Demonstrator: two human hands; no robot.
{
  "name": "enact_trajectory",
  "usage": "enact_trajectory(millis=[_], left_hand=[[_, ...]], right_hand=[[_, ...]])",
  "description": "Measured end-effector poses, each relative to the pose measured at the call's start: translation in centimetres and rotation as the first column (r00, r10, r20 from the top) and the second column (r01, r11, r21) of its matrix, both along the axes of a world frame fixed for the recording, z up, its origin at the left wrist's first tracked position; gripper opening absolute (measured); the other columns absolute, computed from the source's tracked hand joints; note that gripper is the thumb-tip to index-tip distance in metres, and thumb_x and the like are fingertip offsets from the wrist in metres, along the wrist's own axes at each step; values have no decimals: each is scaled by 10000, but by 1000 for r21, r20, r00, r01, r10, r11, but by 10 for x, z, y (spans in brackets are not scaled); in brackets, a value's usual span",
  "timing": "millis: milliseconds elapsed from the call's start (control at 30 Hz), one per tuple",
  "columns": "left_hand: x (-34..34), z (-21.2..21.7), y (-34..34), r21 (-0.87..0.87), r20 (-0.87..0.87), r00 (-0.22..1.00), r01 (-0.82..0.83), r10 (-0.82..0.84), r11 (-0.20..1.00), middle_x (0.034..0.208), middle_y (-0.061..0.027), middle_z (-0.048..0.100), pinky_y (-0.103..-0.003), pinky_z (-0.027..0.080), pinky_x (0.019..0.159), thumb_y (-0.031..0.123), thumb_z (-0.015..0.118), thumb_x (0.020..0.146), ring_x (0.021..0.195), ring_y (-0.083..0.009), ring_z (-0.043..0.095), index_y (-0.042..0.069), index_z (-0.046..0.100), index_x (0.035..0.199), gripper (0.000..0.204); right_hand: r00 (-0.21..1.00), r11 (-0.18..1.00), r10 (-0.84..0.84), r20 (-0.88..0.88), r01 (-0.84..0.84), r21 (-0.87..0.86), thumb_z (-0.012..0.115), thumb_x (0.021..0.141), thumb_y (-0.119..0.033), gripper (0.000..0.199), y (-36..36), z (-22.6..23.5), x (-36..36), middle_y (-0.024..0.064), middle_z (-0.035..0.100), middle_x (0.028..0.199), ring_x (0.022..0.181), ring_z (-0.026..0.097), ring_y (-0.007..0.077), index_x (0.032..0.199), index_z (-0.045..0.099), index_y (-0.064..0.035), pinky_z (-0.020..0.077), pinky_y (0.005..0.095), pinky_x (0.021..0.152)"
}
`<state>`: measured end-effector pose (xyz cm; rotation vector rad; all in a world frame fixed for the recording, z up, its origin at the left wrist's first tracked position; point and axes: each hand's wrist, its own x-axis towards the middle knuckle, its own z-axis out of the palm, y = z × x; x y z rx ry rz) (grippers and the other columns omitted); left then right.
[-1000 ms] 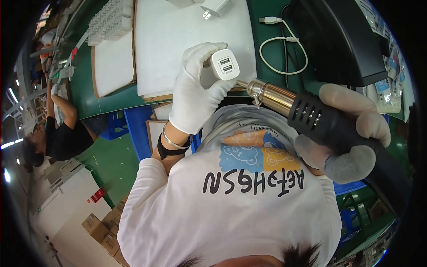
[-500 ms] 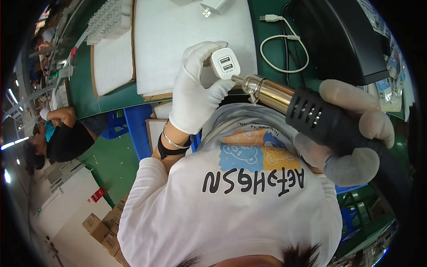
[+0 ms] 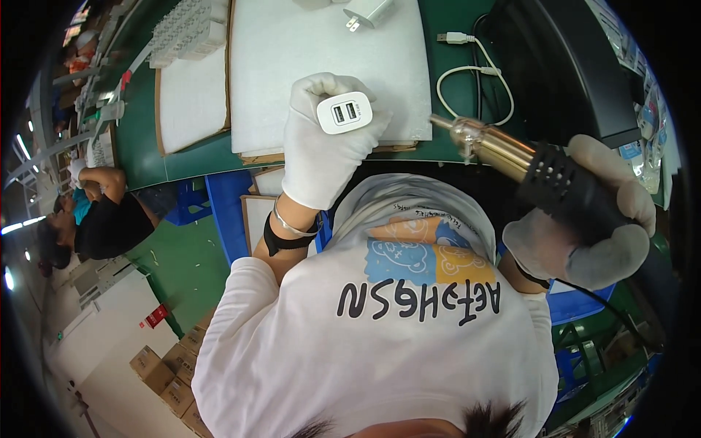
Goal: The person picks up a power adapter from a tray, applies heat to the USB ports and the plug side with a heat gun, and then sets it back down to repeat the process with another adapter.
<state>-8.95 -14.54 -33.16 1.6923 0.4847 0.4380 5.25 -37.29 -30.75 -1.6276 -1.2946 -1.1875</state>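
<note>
My left hand (image 3: 315, 157), in a white glove, is closed around a white USB charger (image 3: 345, 112). Its rounded face with two USB ports is turned up toward me. At the right, my gloved right hand (image 3: 610, 257) grips the black handle of what looks like a hot-air gun (image 3: 504, 152). This tool has a brass-coloured barrel, a slotted black collar and a thin metal nozzle pointing left. A gap separates the nozzle tip from the charger. Another white charger with plug prongs (image 3: 367, 12) lies on the white foam sheet (image 3: 270, 80) beyond my left hand.
A white USB cable (image 3: 440, 82) lies coiled on the green table beside a large black device (image 3: 558, 69). Many small white pieces (image 3: 191, 33) stand in rows at the far left. A co-worker (image 3: 113, 223) is further left. Stacked cartons (image 3: 157, 369) stand lower left.
My left hand has shifted slightly left and turned the charger. My right hand has drawn the hot-air gun to the right, so its nozzle, formerly at the charger's edge, is now apart from it.
</note>
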Motion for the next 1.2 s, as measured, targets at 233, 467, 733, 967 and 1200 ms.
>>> enact_trajectory(millis=[233,467,733,967,1200], left_hand=[[3,8,-7,-63,-62,997,-49,45,997,991,-23,610,-225,515,780,-36,756,763,876,-89,589,45,588,1080,368],[4,2,-6,104,-4,1000,-2,3,995,1032,-20,613,-217,501,769,-26,748,778,880,-84,586,62,615,1062,325],[5,-3,-8,160,8,999,-52,51,986,1025,-32,600,-226,491,778,-74,716,765,890,-101,586,55,608,1062,342],[2,-4,-8,132,29,999,-20,16,991,1064,-45,585,-234,484,813,-156,640,725,928,-123,587,50,590,1087,419],[4,-2,-9,125,7,1000,-3,2,992,1068,-49,583,-237,487,818,-172,631,709,931,-127,589,51,583,1091,445]], right_hand=[[729,953,302,-615,-242,182,369,983,-190,403,13,8,-26,158,602,1150,716,623,140,1338,393,-1,529,221,605],[745,958,285,-604,-233,165,406,978,-177,400,2,18,-23,147,621,1128,718,635,129,1336,396,1,520,201,657],[767,963,269,-582,-222,152,448,971,-164,401,-21,-2,-24,134,644,1102,720,649,116,1333,399,3,509,178,716],[782,965,261,-566,-224,136,484,966,-152,405,-18,-7,-20,123,663,1080,722,660,105,1330,401,5,500,157,767],[800,969,244,-548,-214,119,521,960,-139,412,7,-4,-21,112,683,1057,724,672,93,1327,404,7,490,137,819]])
